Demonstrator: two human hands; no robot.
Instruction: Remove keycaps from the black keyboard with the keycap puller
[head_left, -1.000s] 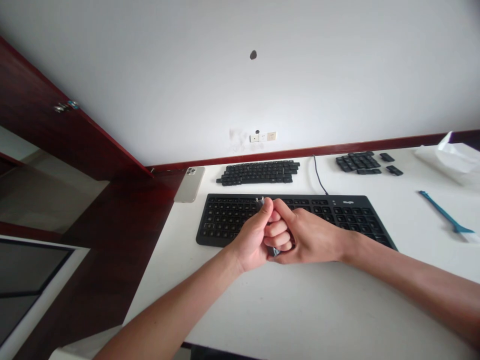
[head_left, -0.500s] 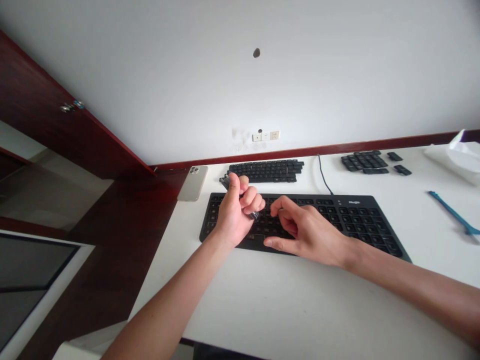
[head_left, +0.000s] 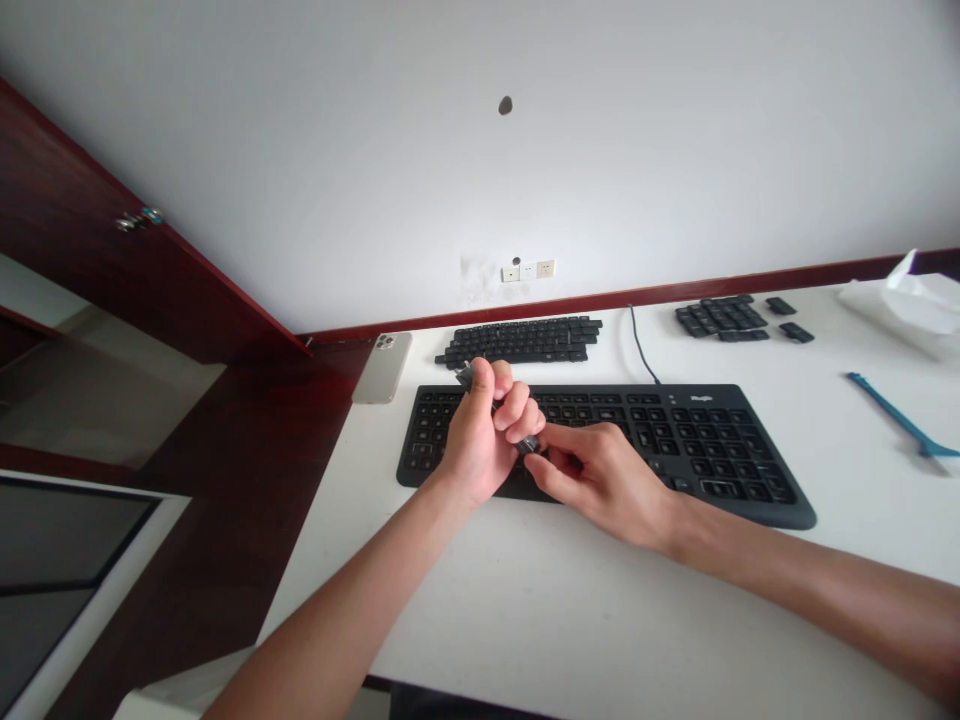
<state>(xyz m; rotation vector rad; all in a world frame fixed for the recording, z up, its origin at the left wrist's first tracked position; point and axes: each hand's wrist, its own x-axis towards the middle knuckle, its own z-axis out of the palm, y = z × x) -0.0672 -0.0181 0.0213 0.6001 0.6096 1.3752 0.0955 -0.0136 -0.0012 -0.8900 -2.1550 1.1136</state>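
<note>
My left hand (head_left: 495,430) is closed in a fist around a dark, glossy, narrow object (head_left: 529,444). One end shows past the thumb, the other below the little finger; my fingers hide the rest, so its kind is unclear. My right hand (head_left: 611,480) has its thumb and index finger pinched at the object's lower end. Both hands are above a black keyboard (head_left: 720,400) whose keycaps are mostly off, leaving rows of square sockets. Behind it, loose black keycaps (head_left: 525,340) lie in rows, and a smaller group of keycaps (head_left: 721,318) sits farther right.
A pale phone (head_left: 382,370) lies at the white table's left edge. On the right are a blue plastic tool (head_left: 892,405) and crumpled white material (head_left: 907,305). The keyboard's cable (head_left: 643,345) runs back toward the wall, which carries sockets (head_left: 528,270).
My right hand has moved left and closed its thumb and index finger at the lower end of the dark object. My left fist has shifted slightly right and down.
</note>
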